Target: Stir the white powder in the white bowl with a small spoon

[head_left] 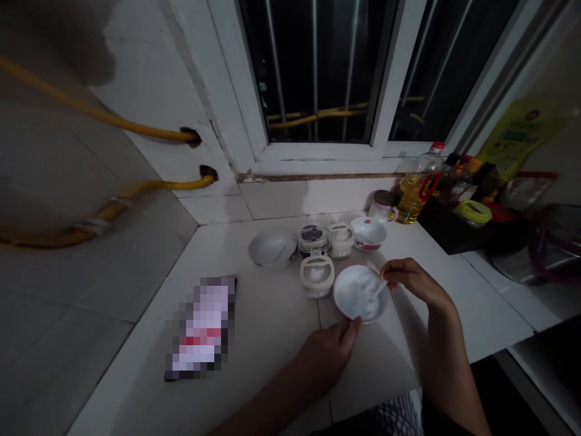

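Beyond the counter (pixel 272 321), the window (pixel 295 72) runs off the top of your view, and its glass is too dark to show much past the bars. At the right, the pot (pixel 512 265) is cut off by the edge and sunk in shadow; the bottles (pixel 458 175) crowd together beside the oil bottle (pixel 411 197), their labels unreadable. Your left hand (pixel 333 348) pinches the near rim of the bowl (pixel 354 274), with some of its fingers hidden from view. Your right hand (pixel 415 281) pinches the spoon (pixel 381 287) over that bowl's right side; you can hardly tell the spoon's lower end from the white contents. The bowl sits in front of you on the counter, just right of the front jar (pixel 316 284), whose pale contents are unclear. Well to the left lies a flat object (pixel 202 330), its face blurred into coloured blocks. Behind, the mug (pixel 382 209) is partly lost in the dimness.
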### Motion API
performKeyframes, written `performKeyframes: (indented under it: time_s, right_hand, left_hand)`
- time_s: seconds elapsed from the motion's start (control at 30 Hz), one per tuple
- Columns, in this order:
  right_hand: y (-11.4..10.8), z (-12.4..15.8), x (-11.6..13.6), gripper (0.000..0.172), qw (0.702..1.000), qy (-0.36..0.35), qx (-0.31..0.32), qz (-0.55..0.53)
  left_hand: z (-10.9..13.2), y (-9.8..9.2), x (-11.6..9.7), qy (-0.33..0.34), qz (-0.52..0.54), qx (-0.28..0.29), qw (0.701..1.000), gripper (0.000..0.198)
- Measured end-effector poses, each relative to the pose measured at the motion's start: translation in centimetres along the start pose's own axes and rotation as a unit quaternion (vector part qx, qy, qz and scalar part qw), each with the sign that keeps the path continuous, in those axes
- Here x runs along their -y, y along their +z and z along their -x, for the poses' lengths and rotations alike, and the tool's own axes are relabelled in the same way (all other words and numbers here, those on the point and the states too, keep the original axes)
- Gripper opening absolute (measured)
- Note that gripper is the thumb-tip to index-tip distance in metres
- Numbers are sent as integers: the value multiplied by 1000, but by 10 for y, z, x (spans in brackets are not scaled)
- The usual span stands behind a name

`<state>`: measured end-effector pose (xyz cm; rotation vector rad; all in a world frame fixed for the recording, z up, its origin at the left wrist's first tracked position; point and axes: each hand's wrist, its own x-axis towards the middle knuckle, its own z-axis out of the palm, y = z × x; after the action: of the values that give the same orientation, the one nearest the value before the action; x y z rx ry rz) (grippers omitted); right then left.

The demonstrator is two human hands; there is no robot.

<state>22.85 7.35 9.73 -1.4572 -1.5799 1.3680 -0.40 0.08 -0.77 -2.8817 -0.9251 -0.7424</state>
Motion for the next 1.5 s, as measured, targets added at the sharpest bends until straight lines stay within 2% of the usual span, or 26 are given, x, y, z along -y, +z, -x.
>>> performKeyframes:
  time_s: [0.3, 0.63, 0.93, 1.1, 1.2, 1.27, 1.33, 1.4, 1.43, 1.5]
  right_hand:
    - [-1, 0, 7, 11, 997, -10, -49, -53]
    - [9, -4, 8, 10, 993, 4, -85, -81]
    - [14, -12, 7, 15, 985, -43, -126, -114]
    - [35, -19, 13, 17, 969, -141, -164, -120]
    - [54, -16, 18, 17, 956, -233, -175, -36]
    - [64, -13, 20, 17, 930, -318, -159, 93]
    - [69, -10, 20, 21, 879, -403, -120, 226]
    - [69, -7, 20, 25, 830, -455, -96, 309]
    - [68, -6, 21, 25, 818, -464, -100, 324]
    - [64, -4, 21, 21, 827, -456, -126, 304]
  left_hand:
    - [1, 1, 0, -2, 4, -6, 1000, 43]
    - [2, 3, 0, 0, -8, -8, 1000, 41]
    - [1, 1, 0, -6, 1, -7, 1000, 44]
    - [-1, -1, -1, -5, 0, 1, 1000, 42]
    - [-1, -1, -1, -1, -8, -5, 1000, 40]
    - [-2, -2, -1, -2, -8, -4, 1000, 40]
    - [-3, -2, -1, -5, -7, 4, 1000, 40]
    - [-3, -3, -2, -5, -9, 14, 1000, 39]
    - [-3, -4, -2, -6, -11, 18, 1000, 39]
    - [-3, -5, -2, -9, -12, 30, 999, 39]
